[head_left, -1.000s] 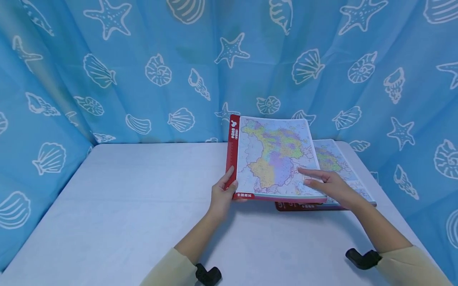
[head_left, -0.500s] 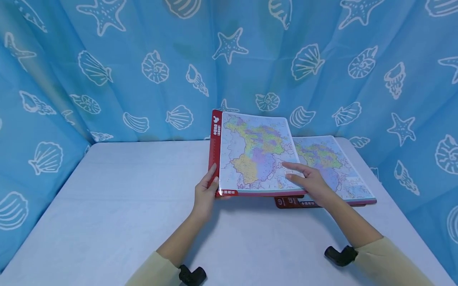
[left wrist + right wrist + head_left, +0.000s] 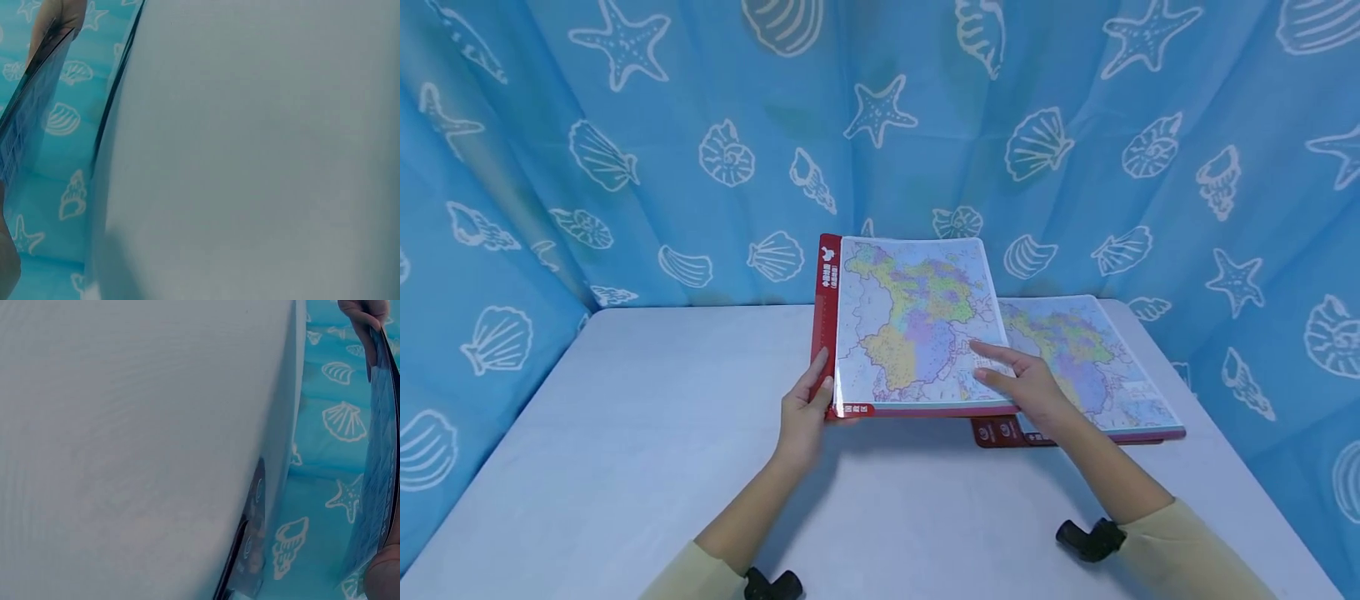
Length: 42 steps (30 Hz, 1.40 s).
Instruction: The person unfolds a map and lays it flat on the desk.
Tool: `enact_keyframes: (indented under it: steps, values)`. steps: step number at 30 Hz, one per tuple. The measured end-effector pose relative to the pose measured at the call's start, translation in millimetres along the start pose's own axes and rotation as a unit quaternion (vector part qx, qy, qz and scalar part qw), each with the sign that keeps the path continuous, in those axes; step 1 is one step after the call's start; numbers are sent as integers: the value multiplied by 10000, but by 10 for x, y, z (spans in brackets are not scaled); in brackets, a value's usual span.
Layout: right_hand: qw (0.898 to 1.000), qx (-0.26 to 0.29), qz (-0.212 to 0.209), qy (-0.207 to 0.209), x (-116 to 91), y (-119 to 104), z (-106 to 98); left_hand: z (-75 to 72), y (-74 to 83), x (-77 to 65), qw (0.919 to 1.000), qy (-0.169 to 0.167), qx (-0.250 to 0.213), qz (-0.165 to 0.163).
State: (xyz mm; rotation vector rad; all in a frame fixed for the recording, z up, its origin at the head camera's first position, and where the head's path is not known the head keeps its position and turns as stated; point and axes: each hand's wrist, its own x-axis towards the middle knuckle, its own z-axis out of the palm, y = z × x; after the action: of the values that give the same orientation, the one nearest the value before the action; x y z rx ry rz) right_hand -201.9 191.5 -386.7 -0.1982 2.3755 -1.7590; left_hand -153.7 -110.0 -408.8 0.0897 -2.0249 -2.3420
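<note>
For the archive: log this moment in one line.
left hand: grips left side of held map | right hand: over its right side | held map: raised above table | second map: on table, right

Red-edged map [image 3: 917, 325], blue shell-patterned curtain [image 3: 895, 187]

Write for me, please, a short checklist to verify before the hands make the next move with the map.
1. Left hand grips the held map by its red edge: ok.
2. Held map is raised off the table: ok.
3. Right hand supports it from below: cannot tell; index finger and thumb show on top.
4. Other map lies on the table: ok.
5. Other map fully visible: not ok; held map and right hand cover part.
</note>
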Motion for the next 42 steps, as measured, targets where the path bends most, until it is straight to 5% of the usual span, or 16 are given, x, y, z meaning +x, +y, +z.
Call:
enact_keyframes:
  steps: [21,28,42]
  values:
    - [9990,-444,-72,-11,-29,-405,312,-380,197,-75,9994,80,-283,-190]
    - [9999,53,-107,-48,85,-409,526,-603,243,-109,9989,240,-214,-334]
    - [10000,24,90,31,111,-525,702,-898,282,-244,9967,484,40,-655]
